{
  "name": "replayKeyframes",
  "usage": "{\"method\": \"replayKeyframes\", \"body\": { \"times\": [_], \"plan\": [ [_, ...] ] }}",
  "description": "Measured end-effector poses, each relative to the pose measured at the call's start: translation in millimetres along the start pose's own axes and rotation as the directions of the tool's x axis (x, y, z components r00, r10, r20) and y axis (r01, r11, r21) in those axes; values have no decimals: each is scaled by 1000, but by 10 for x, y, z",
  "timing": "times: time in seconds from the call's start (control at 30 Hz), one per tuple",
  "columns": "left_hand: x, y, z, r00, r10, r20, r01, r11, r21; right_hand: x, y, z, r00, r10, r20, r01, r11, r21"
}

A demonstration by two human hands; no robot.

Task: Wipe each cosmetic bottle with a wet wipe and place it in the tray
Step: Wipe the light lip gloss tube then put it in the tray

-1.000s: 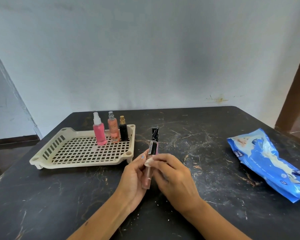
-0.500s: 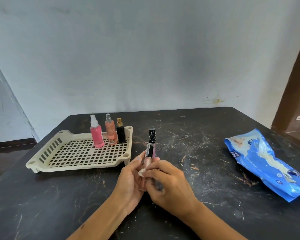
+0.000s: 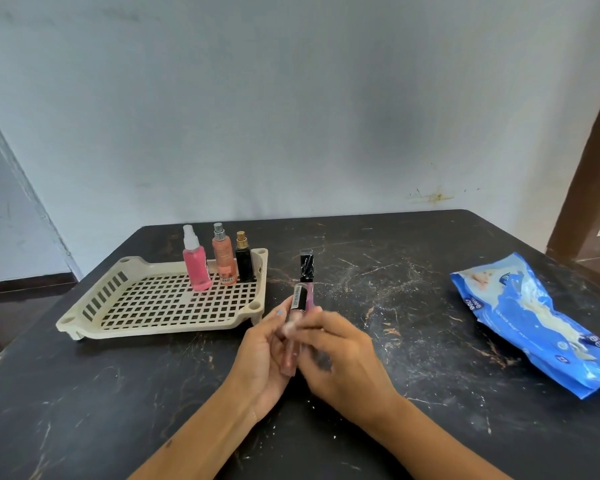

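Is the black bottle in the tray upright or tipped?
Upright: the black bottle stands on its base in the tray, gold cap up.

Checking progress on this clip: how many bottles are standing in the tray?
3, in a row at the tray's far right: pink spray bottle, peach bottle, black bottle. None seem hidden.

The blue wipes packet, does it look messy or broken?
A bit. The wipes packet lies crumpled and slanted near the table's right edge, apart from the tray. No tear or spill shows.
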State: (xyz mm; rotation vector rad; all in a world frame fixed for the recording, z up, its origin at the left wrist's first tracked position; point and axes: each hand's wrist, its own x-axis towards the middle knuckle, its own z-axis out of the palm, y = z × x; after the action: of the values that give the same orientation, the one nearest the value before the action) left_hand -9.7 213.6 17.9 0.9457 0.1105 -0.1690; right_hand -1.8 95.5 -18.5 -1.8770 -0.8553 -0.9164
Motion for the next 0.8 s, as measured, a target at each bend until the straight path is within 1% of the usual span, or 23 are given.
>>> {"method": "replayKeyframes", "body": {
  "times": [0.07, 0.13, 0.2, 0.27, 0.3, 0.33, 0.4, 0.47, 0.5, 0.53, 0.57, 0.67, 0.8],
  "plan": [
    [8, 22, 10, 998, -47, 30, 49, 996, -75, -26, -82, -34, 992, -92, 87, 87, 994, 66],
    [23, 29, 5, 1000, -27, -11, 26, 995, -96, -40, -121, -49, 981, -142, 135, 133, 988, 77],
    [23, 25, 7, 1000, -4, -22, 1, 995, -96, -40, -87, -25, 989, -125, 79, 124, 992, 19],
    [1, 26, 3, 1000, -9, 14, 9, 999, -36, -22, -20, 16, 998, -51, -30, 49, 997, -67],
    [-9, 25, 5, 1000, -11, 21, 11, 1000, -6, -13, 1, 24, 998, -21, -63, 15, 996, -90],
    [0, 15, -1, 1000, -15, 17, 15, 1000, -3, -8, 1, 21, 998, -18, -64, 12, 995, -94],
    [39, 2, -22, 1000, -28, -11, 28, 997, -69, -28, -50, -1, 994, -105, 29, 106, 994, -37],
    [63, 1, -31, 999, -25, -38, 21, 994, -109, -53, -127, -31, 965, -216, 148, 217, 976, 11],
    [64, 5, -27, 999, -12, -38, 8, 994, -111, -57, -138, -33, 957, -234, 170, 236, 972, 8],
    [59, 4, -22, 1000, -2, -25, 0, 995, -104, -56, -123, -25, 964, -218, 154, 222, 975, -9],
    [46, 5, -16, 1000, 5, 0, -5, 996, -86, -52, -90, -5, 979, -176, 108, 180, 983, -31],
    [-3, -5, 3, 996, 25, 83, -27, 999, 30, -30, 1, 31, 998, -6, -67, 1, 997, -81],
    [-30, -30, 0, 978, -27, 205, 1, 992, 124, 4, 55, -28, 978, 158, -134, -175, 977, -122]
  ]
}}
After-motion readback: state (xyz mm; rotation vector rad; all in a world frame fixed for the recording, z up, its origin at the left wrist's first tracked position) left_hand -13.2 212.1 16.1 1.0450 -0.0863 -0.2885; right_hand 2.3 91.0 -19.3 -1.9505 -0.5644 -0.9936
